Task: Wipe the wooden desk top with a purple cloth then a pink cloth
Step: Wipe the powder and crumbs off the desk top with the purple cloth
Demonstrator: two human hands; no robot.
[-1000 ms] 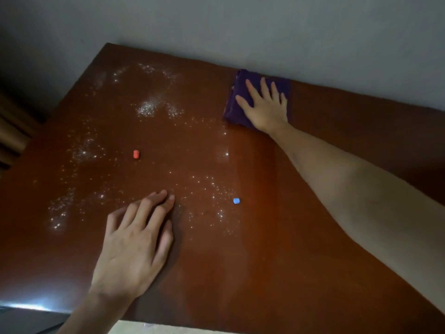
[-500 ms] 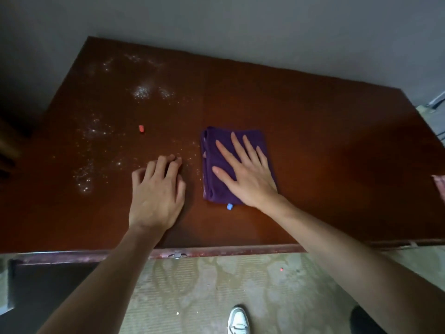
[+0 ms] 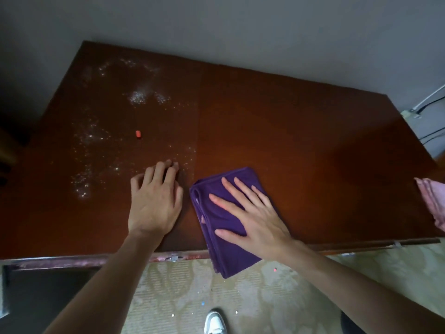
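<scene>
Dark wooden desk top (image 3: 277, 131) carries white crumbs (image 3: 138, 96) left of the purple cloth (image 3: 224, 220). Right hand (image 3: 255, 218) presses flat on that cloth, overhanging the near edge. Left hand (image 3: 154, 201) rests loose beside it. Pink cloth (image 3: 432, 203) lies far right.

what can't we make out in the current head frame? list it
- Pink cloth: cut off by the right frame edge; full shape unknown.
- Purple cloth: middle hidden under the right hand; whether crumbs are trapped beneath can't be seen.
- Desk under the left hand: covered.
- Small red piece: too small to identify.
- White specks: too fine to tell what they are.
</scene>
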